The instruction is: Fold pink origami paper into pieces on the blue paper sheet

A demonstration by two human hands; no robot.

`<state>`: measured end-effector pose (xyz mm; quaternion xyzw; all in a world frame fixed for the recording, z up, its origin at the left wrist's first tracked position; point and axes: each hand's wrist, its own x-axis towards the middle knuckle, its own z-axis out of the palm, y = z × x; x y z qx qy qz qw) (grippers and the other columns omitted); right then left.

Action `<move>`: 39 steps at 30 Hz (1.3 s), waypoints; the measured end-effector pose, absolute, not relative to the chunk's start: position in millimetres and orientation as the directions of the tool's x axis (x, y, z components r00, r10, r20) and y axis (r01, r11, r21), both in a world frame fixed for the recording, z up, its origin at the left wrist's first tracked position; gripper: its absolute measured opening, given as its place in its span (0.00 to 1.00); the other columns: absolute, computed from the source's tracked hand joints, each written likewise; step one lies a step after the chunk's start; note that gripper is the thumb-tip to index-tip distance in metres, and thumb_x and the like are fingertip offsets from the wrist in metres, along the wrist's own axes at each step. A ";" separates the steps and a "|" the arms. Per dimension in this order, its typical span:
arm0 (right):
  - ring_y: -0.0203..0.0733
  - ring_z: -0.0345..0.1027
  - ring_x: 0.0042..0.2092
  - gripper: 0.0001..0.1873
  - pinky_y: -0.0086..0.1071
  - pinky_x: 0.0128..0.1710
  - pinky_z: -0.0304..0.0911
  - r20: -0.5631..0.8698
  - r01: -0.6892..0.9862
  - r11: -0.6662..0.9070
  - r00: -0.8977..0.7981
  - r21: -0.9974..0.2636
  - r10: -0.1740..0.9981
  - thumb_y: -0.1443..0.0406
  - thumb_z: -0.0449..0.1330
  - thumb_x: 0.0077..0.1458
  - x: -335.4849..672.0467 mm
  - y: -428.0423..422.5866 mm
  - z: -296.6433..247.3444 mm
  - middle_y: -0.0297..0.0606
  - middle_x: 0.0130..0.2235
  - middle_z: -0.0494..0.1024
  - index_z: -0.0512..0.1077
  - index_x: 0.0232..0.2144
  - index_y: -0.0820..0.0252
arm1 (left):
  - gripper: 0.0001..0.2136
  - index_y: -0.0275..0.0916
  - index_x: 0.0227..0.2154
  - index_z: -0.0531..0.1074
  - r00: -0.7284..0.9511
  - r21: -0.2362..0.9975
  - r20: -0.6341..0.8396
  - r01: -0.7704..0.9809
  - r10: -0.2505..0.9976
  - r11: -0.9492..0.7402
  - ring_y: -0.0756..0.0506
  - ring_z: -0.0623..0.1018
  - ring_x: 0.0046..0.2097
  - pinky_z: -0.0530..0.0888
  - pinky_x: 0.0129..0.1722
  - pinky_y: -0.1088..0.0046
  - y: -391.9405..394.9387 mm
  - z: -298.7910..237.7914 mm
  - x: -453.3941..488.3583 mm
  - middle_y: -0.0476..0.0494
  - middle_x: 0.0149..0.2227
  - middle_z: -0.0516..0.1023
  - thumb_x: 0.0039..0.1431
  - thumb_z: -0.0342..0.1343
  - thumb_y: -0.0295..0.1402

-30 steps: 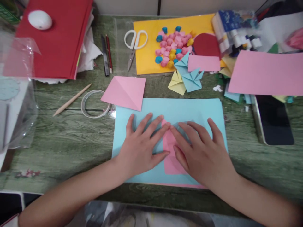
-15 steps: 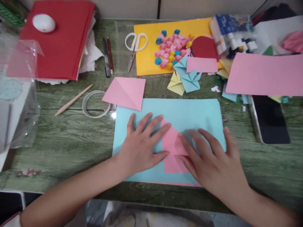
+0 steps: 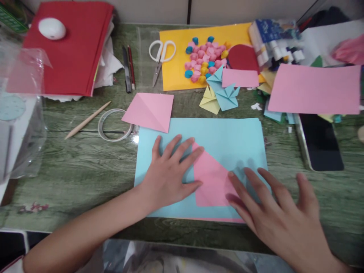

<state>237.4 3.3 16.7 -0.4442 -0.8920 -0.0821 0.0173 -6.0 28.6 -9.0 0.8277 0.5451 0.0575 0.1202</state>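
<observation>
Pink paper (image 3: 212,180) lies between left fingers (image 3: 190,160) and right fingers (image 3: 241,189) — touching both.

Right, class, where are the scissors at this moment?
In the head view, the scissors lie in the upper part, left of centre, overlapping the left edge of the yellow paper, with the red pencil to their left.

Tabletop (image 3: 71,167) showed a streaked wood grain with a faint sheen. Pink sheet (image 3: 209,178) at centre was smooth, matt paper; blue sheet (image 3: 233,140) beneath it, likewise. Scissors (image 3: 160,59) combined glossy white plastic with bare metal. Pointed stick (image 3: 87,121) appeared to be plain, unvarnished wood. Phone (image 3: 321,142) had a dark, glossy, glass-like face. Bag (image 3: 33,151) at left was clear, crinkled plastic. White oval object (image 3: 52,29) looked smooth, with a soft gloss. Tape roll (image 3: 113,139) had a smooth, slightly shiny rim.
</observation>
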 end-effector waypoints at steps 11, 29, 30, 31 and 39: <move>0.60 0.65 0.51 0.27 0.64 0.53 0.47 0.022 0.709 0.653 -0.682 0.267 0.731 0.58 0.54 0.57 264.5 -10.0 18.1 0.49 0.52 0.71 0.61 0.58 0.56 | 0.31 0.48 0.59 0.56 0.406 0.283 -0.056 0.883 0.912 -0.376 0.34 0.52 0.63 0.39 0.60 0.44 29.0 -6.8 -7.0 0.44 0.63 0.56 0.55 0.47 0.55; 0.55 0.66 0.49 0.23 0.60 0.54 0.48 0.068 0.781 0.610 -0.621 0.129 0.781 0.55 0.54 0.57 269.7 -8.3 9.4 0.47 0.51 0.71 0.67 0.53 0.53 | 0.33 0.47 0.60 0.54 0.431 0.271 -0.049 0.874 0.901 -0.403 0.33 0.51 0.63 0.40 0.59 0.43 27.8 -6.1 -10.3 0.43 0.63 0.54 0.54 0.48 0.55; 0.54 0.66 0.49 0.24 0.60 0.54 0.49 0.072 0.777 0.614 -0.627 0.141 0.776 0.55 0.55 0.56 271.4 -8.4 7.8 0.47 0.51 0.71 0.66 0.54 0.52 | 0.33 0.47 0.60 0.53 0.437 0.271 -0.052 0.872 0.898 -0.408 0.33 0.51 0.63 0.40 0.59 0.42 27.6 -5.7 -11.2 0.43 0.63 0.54 0.54 0.48 0.55; 0.54 0.66 0.49 0.24 0.60 0.54 0.49 0.076 0.776 0.613 -0.627 0.149 0.775 0.55 0.55 0.55 272.5 -8.7 6.5 0.47 0.51 0.71 0.65 0.54 0.51 | 0.34 0.47 0.60 0.53 0.442 0.271 -0.053 0.870 0.896 -0.413 0.33 0.50 0.64 0.40 0.59 0.42 27.4 -5.4 -11.9 0.42 0.63 0.54 0.54 0.48 0.55; 0.53 0.64 0.50 0.23 0.58 0.55 0.48 0.105 0.793 0.588 -0.605 0.157 0.789 0.55 0.55 0.56 270.2 -12.4 4.2 0.46 0.50 0.72 0.67 0.53 0.51 | 0.22 0.50 0.59 0.55 0.415 0.248 0.002 0.881 0.910 -0.402 0.37 0.53 0.63 0.42 0.59 0.44 26.6 -10.1 -11.5 0.47 0.62 0.57 0.63 0.41 0.44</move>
